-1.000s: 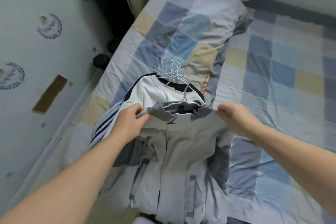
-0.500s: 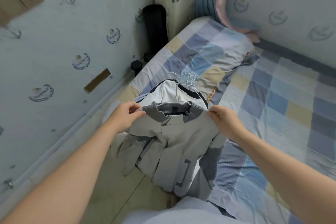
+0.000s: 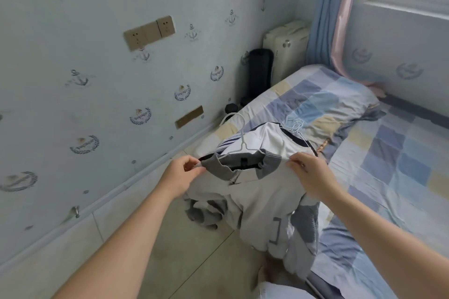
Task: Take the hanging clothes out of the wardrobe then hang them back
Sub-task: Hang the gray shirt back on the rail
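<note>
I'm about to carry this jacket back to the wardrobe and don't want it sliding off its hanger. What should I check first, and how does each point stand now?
1. Left hand grips the jacket: ok, it pinches one shoulder by the collar.
2. Right hand grips the jacket: ok, it holds the other shoulder.
3. Hanger sits inside the neck: ok, hook sticking up.
4. Hem and sleeves off the floor: cannot tell.
5. Wardrobe in sight: not ok, not in view.
6. Nothing left on the bed: not ok, a white shirt lies there.
</note>
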`<state>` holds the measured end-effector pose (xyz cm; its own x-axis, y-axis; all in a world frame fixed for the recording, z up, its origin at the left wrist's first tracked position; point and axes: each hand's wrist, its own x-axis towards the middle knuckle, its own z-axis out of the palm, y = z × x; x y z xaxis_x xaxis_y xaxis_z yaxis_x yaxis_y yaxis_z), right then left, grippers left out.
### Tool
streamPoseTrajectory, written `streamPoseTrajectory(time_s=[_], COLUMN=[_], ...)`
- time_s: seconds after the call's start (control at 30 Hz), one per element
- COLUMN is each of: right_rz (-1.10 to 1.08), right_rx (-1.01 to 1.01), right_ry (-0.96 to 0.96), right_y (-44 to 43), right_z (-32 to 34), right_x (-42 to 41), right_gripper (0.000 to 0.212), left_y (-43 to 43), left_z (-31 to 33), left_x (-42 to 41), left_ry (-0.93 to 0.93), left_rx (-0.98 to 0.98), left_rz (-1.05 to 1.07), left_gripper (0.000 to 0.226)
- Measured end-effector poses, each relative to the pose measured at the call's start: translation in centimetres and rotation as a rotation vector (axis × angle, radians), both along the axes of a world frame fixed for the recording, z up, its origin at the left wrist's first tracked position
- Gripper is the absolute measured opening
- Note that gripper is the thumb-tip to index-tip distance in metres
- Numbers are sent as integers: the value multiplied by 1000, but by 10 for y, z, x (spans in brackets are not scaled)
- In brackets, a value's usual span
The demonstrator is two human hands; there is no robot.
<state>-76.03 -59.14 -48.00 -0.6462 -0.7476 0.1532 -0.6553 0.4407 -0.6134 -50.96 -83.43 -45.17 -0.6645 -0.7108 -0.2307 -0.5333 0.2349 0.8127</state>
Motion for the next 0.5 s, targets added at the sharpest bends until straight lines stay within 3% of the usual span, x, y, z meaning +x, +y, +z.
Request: streamPoseTrajectory(time_s=[0.27,0.5], right_rz=[96,216], right_rx=[68,79], right_ry=[-2,16], right_y=[25,41], right_z=[11,23], right_x=[137,210], right_gripper=[9,10], left_y=[47,93], left_z=[-3,0], left_x=[160,252], left_ry=[4,22], left_rx=[30,-20], left_rz=[92,210], left_gripper=[6,9])
